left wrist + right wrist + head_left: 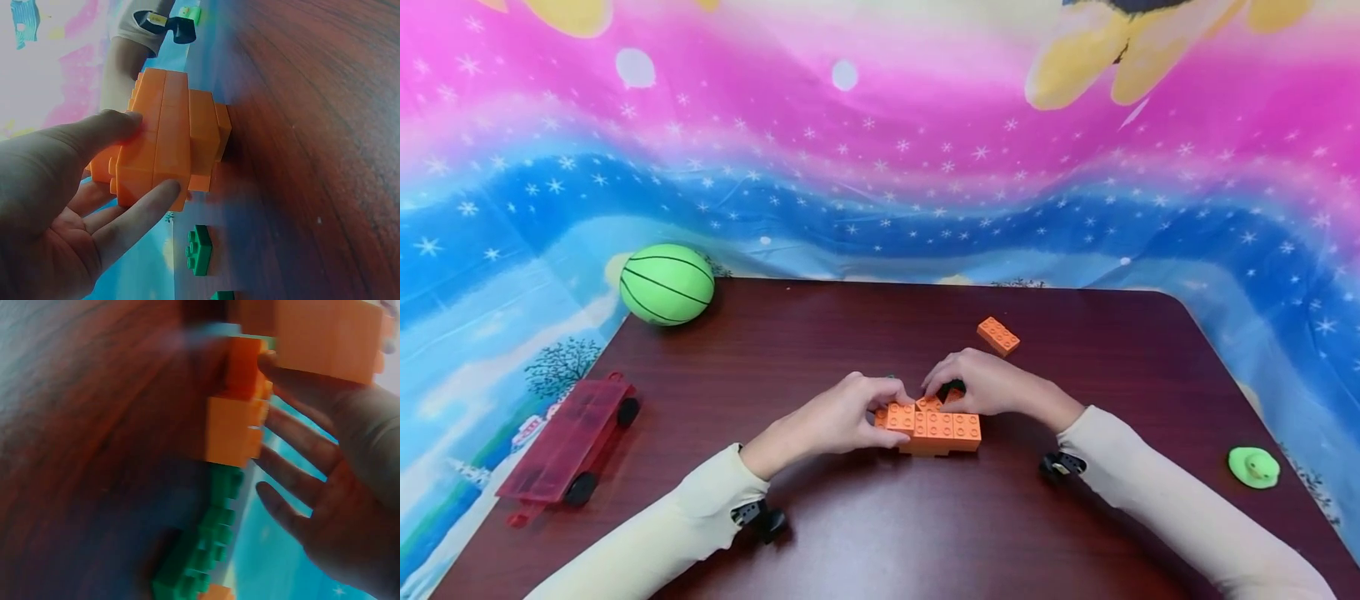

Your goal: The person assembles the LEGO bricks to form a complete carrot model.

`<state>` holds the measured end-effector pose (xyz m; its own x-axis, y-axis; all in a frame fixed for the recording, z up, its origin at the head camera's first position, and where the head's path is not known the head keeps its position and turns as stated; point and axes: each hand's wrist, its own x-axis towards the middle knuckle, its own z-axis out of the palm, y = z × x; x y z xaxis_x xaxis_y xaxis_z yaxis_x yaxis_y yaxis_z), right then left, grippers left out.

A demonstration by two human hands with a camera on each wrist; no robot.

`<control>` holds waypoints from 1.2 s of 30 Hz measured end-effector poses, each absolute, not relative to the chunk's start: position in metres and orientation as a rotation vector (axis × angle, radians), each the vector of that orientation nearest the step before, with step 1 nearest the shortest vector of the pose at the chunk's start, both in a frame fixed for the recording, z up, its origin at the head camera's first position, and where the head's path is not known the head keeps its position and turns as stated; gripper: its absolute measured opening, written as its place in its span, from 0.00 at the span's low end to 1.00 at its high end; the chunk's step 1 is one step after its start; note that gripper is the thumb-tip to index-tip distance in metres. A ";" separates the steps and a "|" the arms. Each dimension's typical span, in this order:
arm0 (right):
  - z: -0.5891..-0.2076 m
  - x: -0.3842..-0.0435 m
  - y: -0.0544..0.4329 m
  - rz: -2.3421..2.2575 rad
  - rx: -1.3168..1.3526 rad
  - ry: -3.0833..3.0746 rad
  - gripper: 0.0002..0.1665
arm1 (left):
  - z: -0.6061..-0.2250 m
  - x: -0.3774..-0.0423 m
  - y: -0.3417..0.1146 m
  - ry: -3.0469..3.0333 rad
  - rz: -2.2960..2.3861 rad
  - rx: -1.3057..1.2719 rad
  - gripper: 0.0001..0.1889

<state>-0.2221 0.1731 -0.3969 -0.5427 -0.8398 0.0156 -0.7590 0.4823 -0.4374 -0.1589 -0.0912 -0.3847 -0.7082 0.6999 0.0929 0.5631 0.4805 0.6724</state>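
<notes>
A stepped build of orange toy building bricks [936, 425] stands in front of me on the dark table. My left hand [850, 412] grips its left end, the thumb [122, 125] on one side face and a finger lower down. Just behind the build, my right hand [981, 379] reaches down with curled fingers. Its thumb and forefinger pinch a smaller orange brick [244, 365], partly hidden by the thumb; the other fingers spread loosely beside another orange brick [228, 431]. Green bricks [194, 550] lie beyond, largely covered by my hands in the head view.
A loose orange brick [997, 336] lies farther back. At the back left corner rests a green ball [667, 285], with a translucent red skateboard-like toy [568, 442] along the left edge. A small green duck-like toy [1253, 467] sits at right. A patterned cloth [880, 167] hangs behind.
</notes>
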 end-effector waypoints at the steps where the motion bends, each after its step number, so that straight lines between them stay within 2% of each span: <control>1: -0.399 -0.222 0.173 -0.574 -1.389 2.536 0.12 | -0.384 -0.159 -0.090 2.530 1.032 1.097 0.11; 10: -0.401 -0.222 0.169 -0.603 -1.398 2.640 0.14 | -0.380 -0.160 -0.088 2.530 1.007 1.079 0.13; 20: -0.359 -0.196 0.181 -0.914 -1.286 2.767 0.18 | -0.380 -0.161 -0.088 2.530 1.000 1.061 0.13; 28: -0.353 -0.167 0.182 -1.019 -1.512 2.722 0.13 | -0.381 -0.162 -0.091 2.554 0.997 1.080 0.11; 36: -0.364 -0.149 0.176 -1.031 -1.459 2.729 0.09 | -0.381 -0.164 -0.090 2.523 1.039 1.109 0.12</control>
